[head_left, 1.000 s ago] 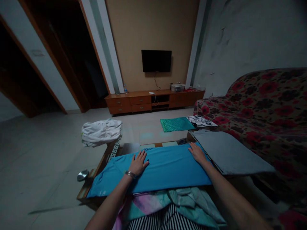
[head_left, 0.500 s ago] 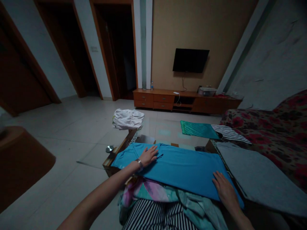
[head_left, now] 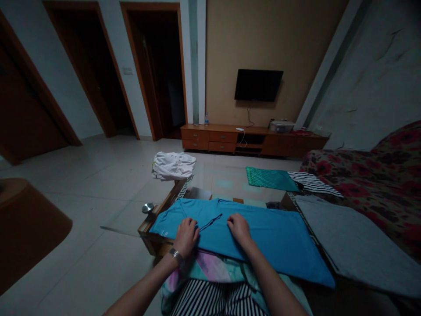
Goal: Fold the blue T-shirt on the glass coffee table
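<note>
A folded blue garment [head_left: 269, 228] with a dark drawstring [head_left: 212, 220] lies flat across the near end of the glass-topped table. My left hand [head_left: 186, 237], a silver bracelet on its wrist, rests on the left part of the cloth. Its fingers are curled, with their tips beside the lower end of the drawstring. Just right of the cord's upper end, my right hand [head_left: 239, 229] has its fingers bent in against the cloth. What either hand pinches, if anything, is hidden. Colourful tie-dyed cloth [head_left: 212, 267] and black-and-white striped fabric [head_left: 197, 298] show below, across my lap.
A grey garment [head_left: 348, 237] is spread at the right. Farther off lie a green folded cloth [head_left: 269, 177], a striped cloth [head_left: 312, 182] and a crumpled white garment [head_left: 174, 164]. A round metal fitting [head_left: 148, 207] marks the table's left side. A flowered sofa [head_left: 378, 171] stands at right.
Both hands have gone from lying flat and spread to curled fingers. My left hand has moved left and nearer; my right hand has come far left toward the drawstring, which now shows more fully.
</note>
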The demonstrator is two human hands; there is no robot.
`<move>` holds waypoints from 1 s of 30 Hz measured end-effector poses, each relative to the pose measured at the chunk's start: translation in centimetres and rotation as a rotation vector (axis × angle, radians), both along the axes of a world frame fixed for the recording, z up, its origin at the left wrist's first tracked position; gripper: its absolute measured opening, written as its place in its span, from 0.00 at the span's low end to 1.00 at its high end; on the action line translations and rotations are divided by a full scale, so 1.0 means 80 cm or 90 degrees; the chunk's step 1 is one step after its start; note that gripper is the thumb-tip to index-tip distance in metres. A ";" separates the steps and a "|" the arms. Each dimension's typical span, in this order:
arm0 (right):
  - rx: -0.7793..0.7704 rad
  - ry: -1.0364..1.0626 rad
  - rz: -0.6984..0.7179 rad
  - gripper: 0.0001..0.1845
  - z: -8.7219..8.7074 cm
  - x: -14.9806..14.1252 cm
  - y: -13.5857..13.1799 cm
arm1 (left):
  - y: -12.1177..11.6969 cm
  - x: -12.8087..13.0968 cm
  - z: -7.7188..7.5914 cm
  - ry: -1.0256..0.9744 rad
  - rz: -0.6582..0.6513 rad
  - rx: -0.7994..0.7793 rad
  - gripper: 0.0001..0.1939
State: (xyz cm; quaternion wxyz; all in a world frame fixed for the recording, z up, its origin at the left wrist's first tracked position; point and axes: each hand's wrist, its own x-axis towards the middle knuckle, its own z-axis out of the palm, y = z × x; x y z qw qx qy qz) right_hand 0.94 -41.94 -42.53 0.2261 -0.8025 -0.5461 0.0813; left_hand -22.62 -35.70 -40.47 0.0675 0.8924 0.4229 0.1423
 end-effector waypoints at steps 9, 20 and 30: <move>-0.061 0.021 -0.058 0.10 -0.006 -0.025 0.059 | 0.008 -0.009 -0.016 -0.005 0.024 0.008 0.08; -0.056 -0.006 -0.077 0.10 0.004 -0.025 0.064 | 0.011 -0.008 -0.018 0.040 0.044 0.033 0.08; -0.102 -0.132 -0.037 0.17 0.017 -0.014 0.045 | 0.004 -0.015 -0.005 0.058 0.002 0.033 0.10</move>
